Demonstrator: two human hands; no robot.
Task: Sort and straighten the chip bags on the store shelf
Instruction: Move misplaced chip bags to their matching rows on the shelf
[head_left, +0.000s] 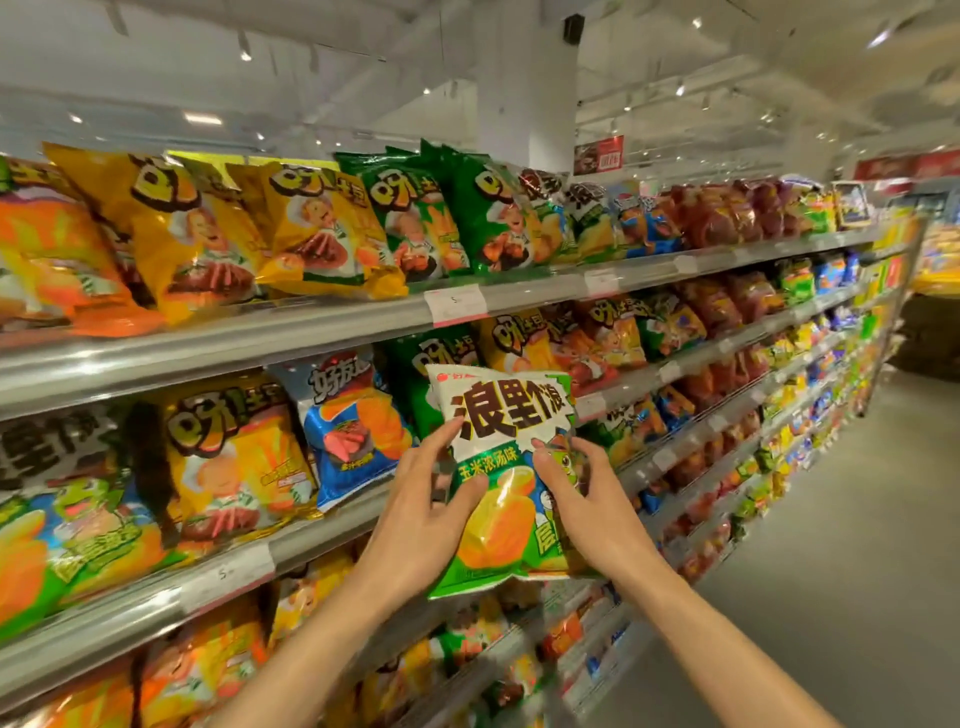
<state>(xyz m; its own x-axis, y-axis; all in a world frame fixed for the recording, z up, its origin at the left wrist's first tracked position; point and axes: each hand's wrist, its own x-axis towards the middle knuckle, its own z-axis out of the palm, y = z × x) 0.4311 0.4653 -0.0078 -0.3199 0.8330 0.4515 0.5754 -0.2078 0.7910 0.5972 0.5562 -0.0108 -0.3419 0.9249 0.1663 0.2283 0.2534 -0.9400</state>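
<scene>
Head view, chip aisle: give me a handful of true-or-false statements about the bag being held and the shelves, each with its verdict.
1. Both hands hold the white and green chip bag. True: the left hand grips its left edge, the right hand its right.
2. The held bag lies flat on the floor. False: it is held upright in front of the shelves.
3. A blue chip bag stands on the second shelf, left of the held bag. True.
4. The top shelf holds only red bags. False: yellow bags and green bags stand there too.
5. A price tag sits on the top shelf's front rail. True.
</scene>
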